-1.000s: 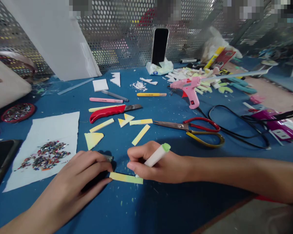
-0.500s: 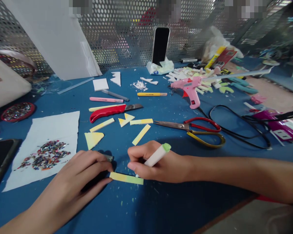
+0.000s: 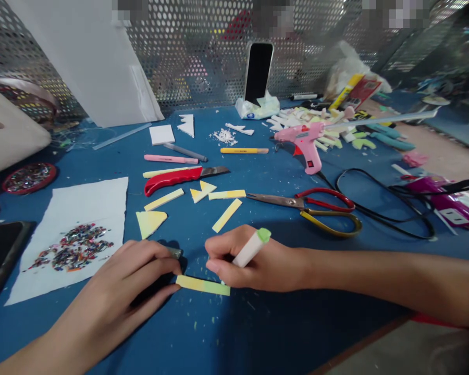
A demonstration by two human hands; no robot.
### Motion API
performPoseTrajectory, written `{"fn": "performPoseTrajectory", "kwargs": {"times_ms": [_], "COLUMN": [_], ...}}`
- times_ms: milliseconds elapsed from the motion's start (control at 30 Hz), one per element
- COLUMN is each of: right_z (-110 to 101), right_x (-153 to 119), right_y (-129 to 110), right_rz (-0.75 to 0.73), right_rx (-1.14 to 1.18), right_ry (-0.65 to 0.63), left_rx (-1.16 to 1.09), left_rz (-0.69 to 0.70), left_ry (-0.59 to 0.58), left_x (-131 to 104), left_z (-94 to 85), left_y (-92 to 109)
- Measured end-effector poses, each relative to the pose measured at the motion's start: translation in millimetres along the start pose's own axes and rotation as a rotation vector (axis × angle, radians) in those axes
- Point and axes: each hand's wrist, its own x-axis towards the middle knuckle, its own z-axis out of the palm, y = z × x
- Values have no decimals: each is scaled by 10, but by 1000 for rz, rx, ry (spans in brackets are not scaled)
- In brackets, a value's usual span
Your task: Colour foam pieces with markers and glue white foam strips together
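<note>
Yellow-green strip lies toward seven o'clock on my feed; I see the left hand pinching its nine-o'clock end, the right hand clamped around a green-ended marker.

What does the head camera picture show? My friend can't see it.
The right hand holds a marker with its tip at the green end of a yellow-green strip, while the left hand pinches the yellow end on a blue table. Beyond lie yellow pieces, a red knife, scissors and a pink glue gun; a phone stands behind.
</note>
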Motion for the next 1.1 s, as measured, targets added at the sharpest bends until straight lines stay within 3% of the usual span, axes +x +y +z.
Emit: {"fn": "performPoseTrajectory", "kwargs": {"times_ms": [333,667,833,1100], "right_z": [-20,-29,-48,-23], "right_x": [11,-22,-31,-63], "right_y": [4,1,12,24], "right_rz": [-33,-6,-12,-58], "right_rx": [14,368,301,277], "right_ry": [-40,-46,0,-42], "left_rx": [-12,-80,-78,-82], "left_rz": [-13,-86,-65,-60], "left_ry": [13,30,9,5], "left_x": [-1,-11,-27,-20], "left_z": [0,27,29,19], "left_y": [1,51,12,20]}}
